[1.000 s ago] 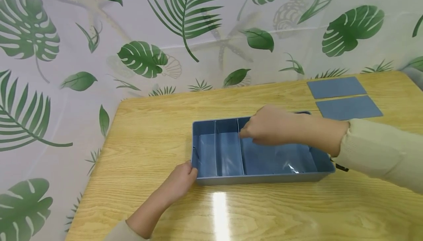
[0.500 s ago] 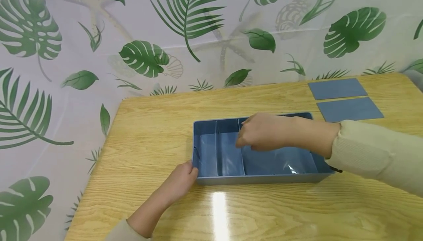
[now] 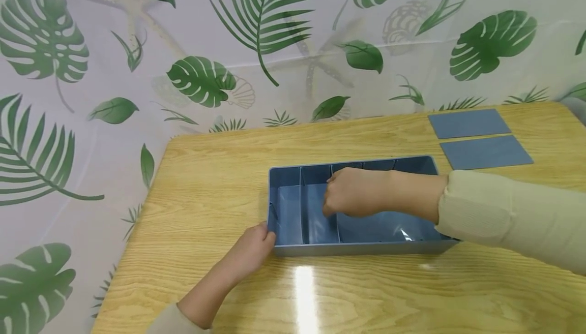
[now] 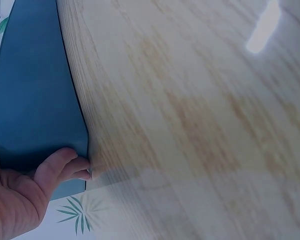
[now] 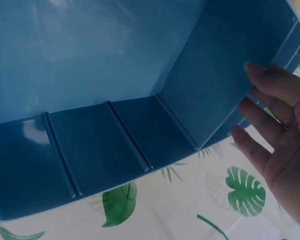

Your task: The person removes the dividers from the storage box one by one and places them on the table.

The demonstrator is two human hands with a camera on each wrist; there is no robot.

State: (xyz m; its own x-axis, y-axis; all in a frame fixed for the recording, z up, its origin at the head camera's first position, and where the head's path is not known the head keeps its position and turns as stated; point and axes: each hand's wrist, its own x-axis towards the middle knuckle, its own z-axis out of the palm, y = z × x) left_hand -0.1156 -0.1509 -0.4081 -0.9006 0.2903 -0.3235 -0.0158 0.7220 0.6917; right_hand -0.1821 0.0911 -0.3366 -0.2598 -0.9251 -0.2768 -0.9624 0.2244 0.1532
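A long blue-grey plastic box [image 3: 366, 249] lies on the wooden table, its open top facing up. Two upright dividers cross its left part. My left hand [image 3: 252, 246] holds the box at its front left corner; in the left wrist view the fingers [image 4: 57, 167] bend against the end wall. Over the box, my right hand [image 3: 354, 191] pinches the top edge of the second divider [image 5: 215, 75]. The right wrist view has the thumb [image 5: 257, 70] on one face and the other fingers across the edge. That divider stands upright between the long walls.
Two flat blue-grey panels [image 3: 470, 124] lie one behind the other at the table's back right. The first divider [image 3: 302, 207] stands left of my right hand. Thin ribs [image 5: 127, 135] run up the box's inner long wall. A leaf-print cloth [image 3: 293, 44] hangs behind the table.
My right hand has slid along the divider toward the front of the box and slightly left. My left hand stays on the corner. The box has stayed in place.
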